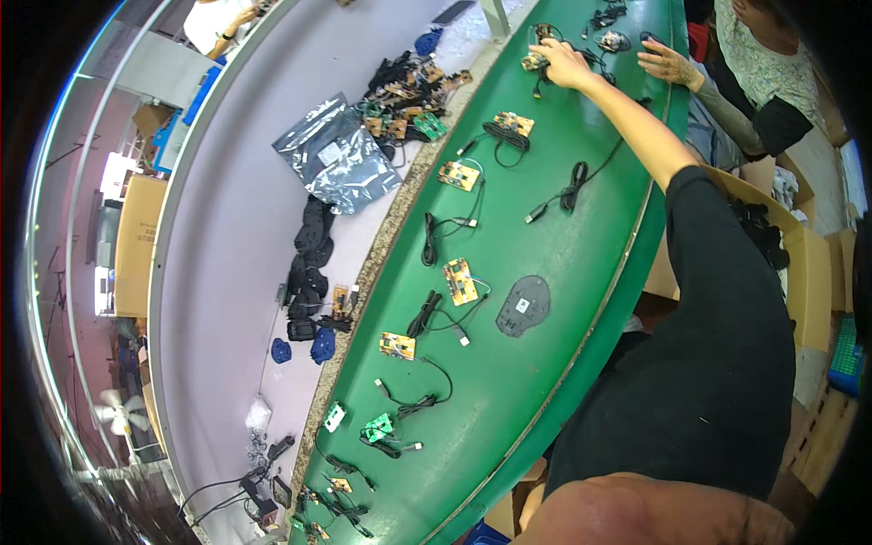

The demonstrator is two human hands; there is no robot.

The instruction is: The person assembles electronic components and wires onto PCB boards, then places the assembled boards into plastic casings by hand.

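My right arm, in a black short sleeve, stretches to the far end of the green belt (563, 245). There my right hand (565, 65) bends its fingers over a small circuit board (534, 62) with a black cable and seems to grip it. A bare stretch of my left arm (654, 513) shows at the lower edge; its hand is outside the picture. Closer along the belt lie a yellowish circuit board (515, 123), another such board (460, 175) and a third (460, 282), each with a coiled black USB cable. A dark rounded plastic base plate (524, 306) lies flat near them.
A co-worker's hand (670, 65) hovers at the belt's far right. Beyond a speckled ledge (377, 241), a pale shelf (227, 227) bears a silver antistatic bag (336, 154), heaped boards (404, 100) and black plastic parts (313, 227). Cardboard boxes (808, 282) stand at right.
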